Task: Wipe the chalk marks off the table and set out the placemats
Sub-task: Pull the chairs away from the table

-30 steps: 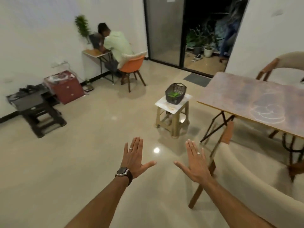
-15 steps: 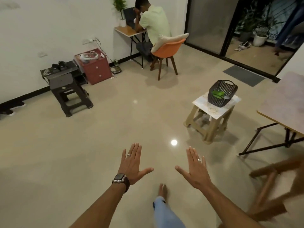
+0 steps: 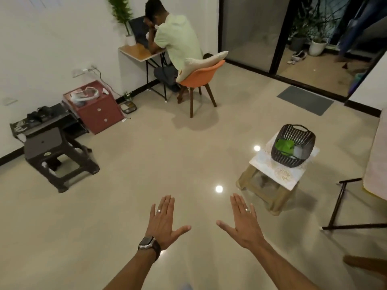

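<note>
My left hand (image 3: 164,221) and my right hand (image 3: 243,223) are held out flat over the floor, fingers spread, holding nothing. A dark woven basket (image 3: 293,148) with a green cloth (image 3: 283,145) inside stands on a small beige stool (image 3: 272,181) to the right of my right hand. A white patterned mat (image 3: 281,174) lies under the basket on the stool. Only the left edge of the table (image 3: 377,160) shows at the far right, with its black legs below. No chalk marks are visible in this view.
A person sits on an orange chair (image 3: 199,78) at a small desk by the far wall. A black stool (image 3: 58,155) and a red drawer unit (image 3: 96,107) stand at the left. A grey doormat (image 3: 304,100) lies before the glass door. A wooden chair leg (image 3: 365,265) pokes in at lower right.
The view has swung left and closer: the table with its chalk marks has slid out of frame to the right. Both hands stay open and spread.
</note>
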